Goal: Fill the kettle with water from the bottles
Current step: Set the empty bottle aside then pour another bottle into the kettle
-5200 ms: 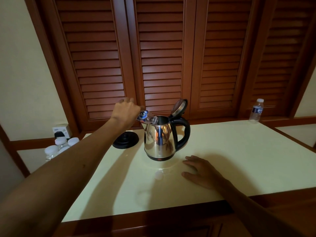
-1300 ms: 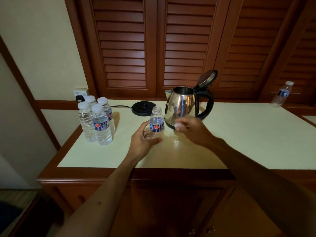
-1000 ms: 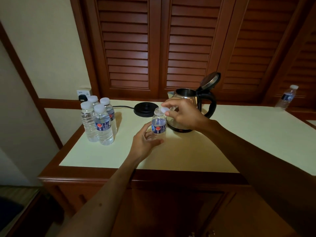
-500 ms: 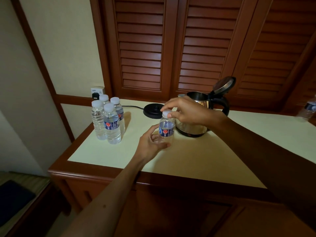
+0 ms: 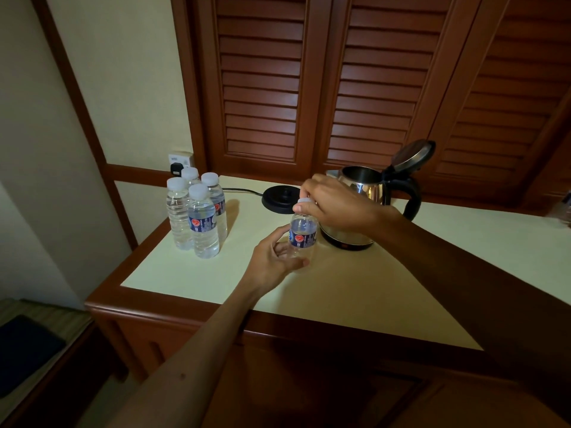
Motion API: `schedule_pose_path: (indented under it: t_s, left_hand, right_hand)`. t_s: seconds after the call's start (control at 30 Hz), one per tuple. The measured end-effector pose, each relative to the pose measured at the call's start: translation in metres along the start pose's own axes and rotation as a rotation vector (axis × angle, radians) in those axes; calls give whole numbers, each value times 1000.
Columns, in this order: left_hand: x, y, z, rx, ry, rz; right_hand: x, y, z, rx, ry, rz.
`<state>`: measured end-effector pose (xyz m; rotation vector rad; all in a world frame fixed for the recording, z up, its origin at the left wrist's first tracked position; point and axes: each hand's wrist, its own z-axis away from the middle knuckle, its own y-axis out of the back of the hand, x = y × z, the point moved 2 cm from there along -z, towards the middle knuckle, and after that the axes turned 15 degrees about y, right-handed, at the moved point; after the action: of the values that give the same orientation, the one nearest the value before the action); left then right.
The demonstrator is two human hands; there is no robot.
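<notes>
The kettle (image 5: 358, 211) stands on the cream counter (image 5: 355, 291) at about one o'clock from the small bottle in hand, lid (image 5: 412, 156) tipped back and mouth open, off its power base, presumably so it can take water without anything electrical underneath.

Going from the left: a wall socket (image 5: 180, 160) with a black plug sits at the counter's far left corner, and in front of it four capped bottles (image 5: 197, 214) are bunched together upright, touching, seemingly full and kept as the waiting supply. A black cord runs from the plug toward three o'clock to the round power base (image 5: 279, 199), which lies bare just behind the working bottle.

The left hand (image 5: 272, 261) curls round the lower body of the small bottle (image 5: 302, 236), which looks clear and possibly empty, though the dim light makes that uncertain; it seems to be bracing it upright on the counter. At twelve o'clock above it, the right hand (image 5: 333, 203) pinches the white cap (image 5: 304, 202) between thumb and fingers, partly covering the kettle's near side. Whether the cap is going on or coming off cannot be told from this view alone.

At the far right edge, near three o'clock, another bottle (image 5: 567, 208) is only partly in view.
</notes>
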<state>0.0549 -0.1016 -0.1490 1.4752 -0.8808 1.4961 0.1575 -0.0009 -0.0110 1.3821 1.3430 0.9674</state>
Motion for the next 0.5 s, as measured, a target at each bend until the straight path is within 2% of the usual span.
schedule_pose_path:
  t_s: [0.3, 0.5]
  left_hand:
    - [4, -1, 1, -80, 21, 75]
    - [1, 2, -2, -95, 17, 76]
  right_hand:
    - [6, 10, -1, -30, 145, -41]
    - [9, 9, -4, -106, 200, 38]
